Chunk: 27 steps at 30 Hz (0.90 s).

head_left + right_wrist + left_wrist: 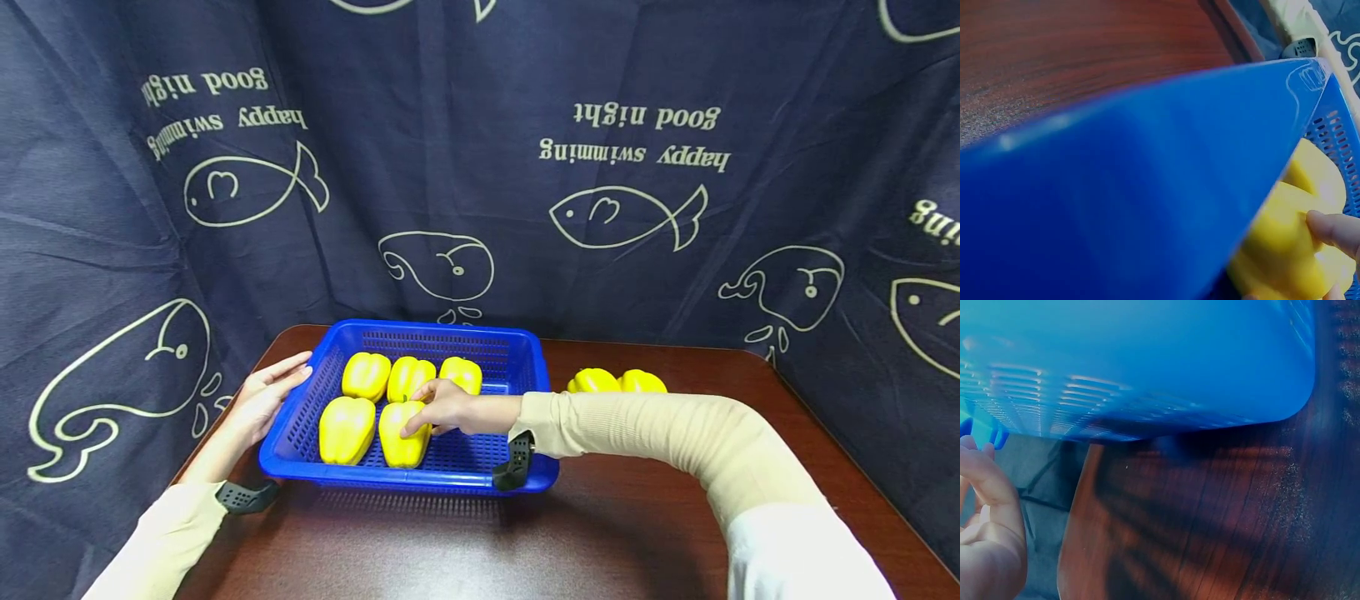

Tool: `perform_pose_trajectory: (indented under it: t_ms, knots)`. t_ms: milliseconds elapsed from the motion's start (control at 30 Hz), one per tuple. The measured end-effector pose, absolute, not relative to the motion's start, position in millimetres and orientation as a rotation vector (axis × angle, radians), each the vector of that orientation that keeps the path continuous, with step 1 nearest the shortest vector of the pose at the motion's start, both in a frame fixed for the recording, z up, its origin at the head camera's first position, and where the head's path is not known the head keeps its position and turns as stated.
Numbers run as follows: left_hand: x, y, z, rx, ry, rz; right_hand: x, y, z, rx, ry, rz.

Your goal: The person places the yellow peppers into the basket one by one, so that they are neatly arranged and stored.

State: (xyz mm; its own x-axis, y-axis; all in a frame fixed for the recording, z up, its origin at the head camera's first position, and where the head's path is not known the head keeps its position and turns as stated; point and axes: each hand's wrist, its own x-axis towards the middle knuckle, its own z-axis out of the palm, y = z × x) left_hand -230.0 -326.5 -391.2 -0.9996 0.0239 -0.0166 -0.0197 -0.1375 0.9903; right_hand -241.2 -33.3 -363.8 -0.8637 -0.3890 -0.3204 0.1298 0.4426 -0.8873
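A blue plastic basket (pixel 450 477) holds several yellow bell peppers in two rows. In the head view my right hand (pixel 447 408) reaches over the basket and grips the front-row bell pepper (pixel 401 442), thumb and fingers on its side and top. The right wrist view shows a fingertip pressed to the yellow bell pepper (pixel 1285 244), partly hidden by the basket wall. Another bell pepper (pixel 347 431) stands just left of the held one. My left hand (pixel 258 404) rests with extended fingers at the basket's left rim; the left wrist view shows this hand (pixel 991 519) beside the slotted wall.
Two more yellow bell peppers (pixel 595 381) sit on the brown wooden table (pixel 637 525) right of the basket, partly behind my right forearm. A dark blue curtain (pixel 480 150) with fish prints hangs behind and at both sides.
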Motion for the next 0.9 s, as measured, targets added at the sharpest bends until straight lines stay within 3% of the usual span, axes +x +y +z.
perform_pose_trajectory:
  t_ms: [900]
  knots:
    - [-229.8, -326.4, -392.8, 0.015, 2.044, 2.36, -244.3, -41.3, -359.4, -0.201, 2.144, -1.371]
